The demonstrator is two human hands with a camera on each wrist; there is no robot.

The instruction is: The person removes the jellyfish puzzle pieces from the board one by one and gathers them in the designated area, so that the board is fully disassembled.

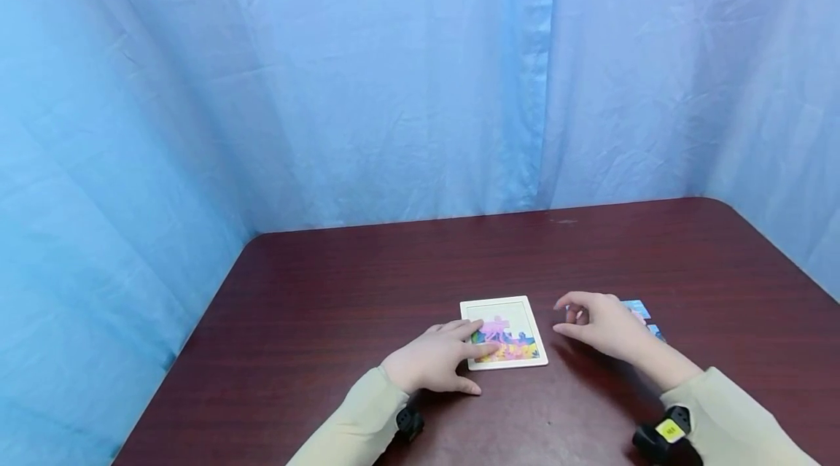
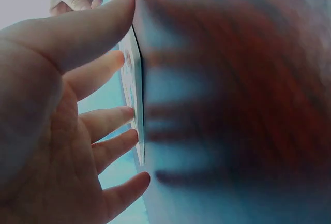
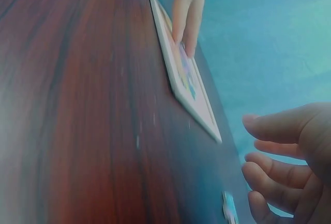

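A square puzzle board (image 1: 537, 351) with a pale rim lies on the table, its lower part filled with pink, yellow and blue picture pieces. My left hand (image 1: 438, 358) rests over its left side, fingers spread and fairly straight, fingertips at the picture. To the right of the board, my right hand (image 1: 607, 326) hovers with loosely bent fingers. Thumb and index fingertip stand apart, and I see nothing gripped in the right wrist view. Loose blue puzzle pieces (image 1: 636, 308) lie beyond that hand, partly hidden by it. In the right wrist view, a small piece (image 3: 229, 207) shows beside the fingers.
The dark reddish-brown table (image 1: 354, 284) has rounded far corners. Light blue curtains (image 1: 394, 87) hang behind it and along both sides. Each wrist wears a black device, the right one (image 1: 663, 435) bearing a yellow label.
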